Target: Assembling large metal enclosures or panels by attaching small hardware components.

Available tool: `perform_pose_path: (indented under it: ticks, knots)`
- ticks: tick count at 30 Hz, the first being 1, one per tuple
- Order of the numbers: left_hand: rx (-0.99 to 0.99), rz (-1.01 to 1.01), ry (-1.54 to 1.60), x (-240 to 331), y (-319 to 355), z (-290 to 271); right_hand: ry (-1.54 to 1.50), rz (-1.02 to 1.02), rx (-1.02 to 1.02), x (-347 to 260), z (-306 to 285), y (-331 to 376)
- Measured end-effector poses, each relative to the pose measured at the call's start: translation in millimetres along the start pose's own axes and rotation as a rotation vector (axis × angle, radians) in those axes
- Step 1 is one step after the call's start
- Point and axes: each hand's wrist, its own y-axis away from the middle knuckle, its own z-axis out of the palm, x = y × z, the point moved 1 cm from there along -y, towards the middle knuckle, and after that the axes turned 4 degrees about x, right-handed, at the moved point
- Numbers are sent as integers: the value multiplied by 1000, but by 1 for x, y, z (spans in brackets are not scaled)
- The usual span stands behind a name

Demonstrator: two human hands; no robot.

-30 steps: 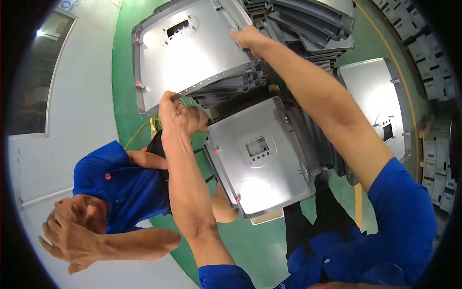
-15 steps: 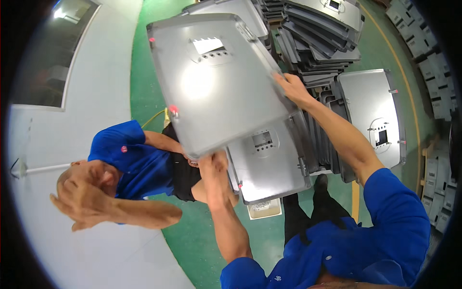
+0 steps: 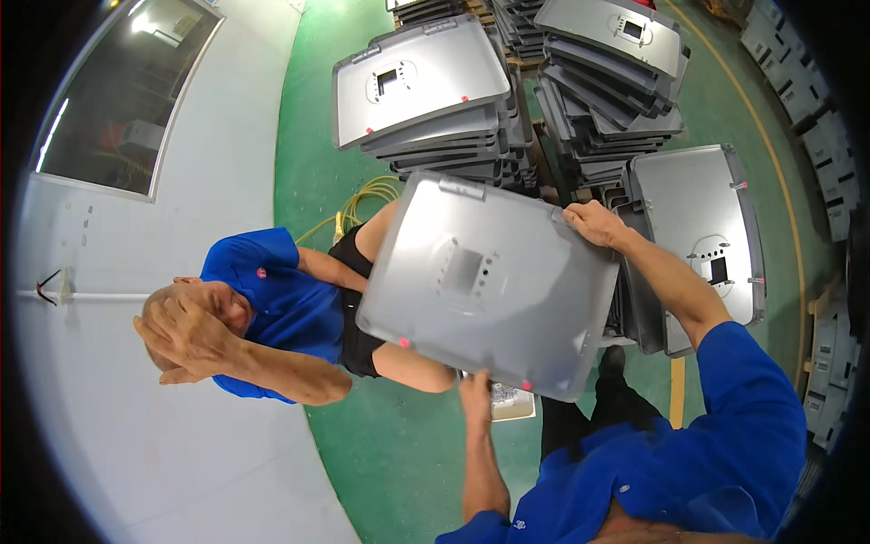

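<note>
Between my two hands is a grey sheet-metal panel (image 3: 544, 317) with rounded corners, a small rectangular cut-out and a row of holes. My left hand (image 3: 476, 396) grips its near edge, between two red spots. At the far right corner my right hand (image 3: 594, 223) is closed around the rim. The panel hangs tilted in front of me and hides whatever lies beneath it. Just past my left hand, a white tray (image 3: 521, 415) with small bits in it shows partly under the panel.
A seated person in a blue shirt (image 3: 258, 290) is close on the left, a hand raised to the head. Similar panels are stacked at the far side (image 3: 435, 72), far right (image 3: 616, 41) and right (image 3: 693, 236). A yellow hose (image 3: 372, 190) lies on the green floor by the white wall.
The panel has come nearer to me and turned, and its cut-out sits lower in view. Both hands moved with it. The far stack it covered now shows, while the near panel is hidden.
</note>
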Motion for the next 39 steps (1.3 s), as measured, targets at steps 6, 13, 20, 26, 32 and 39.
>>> perform_pose_path:
  ticks: [6,13,20,26,32,39]
  knots:
    - [-117,-330,-101,-85,40,21,294,-109,-242,13,30,-7]
    - [-75,-453,4,-128,25,39,450,-223,-284,39,72,-18]
    - [-70,-461,15,-155,-4,40,456,-286,-301,50,97,-43]
    - [-65,-537,18,-172,-21,50,531,-344,-313,49,116,-65]
    - [-47,-531,-23,-174,-27,61,467,-402,-212,68,133,-68]
    - [-100,-582,-70,-174,-34,60,531,-459,-94,70,148,-67]
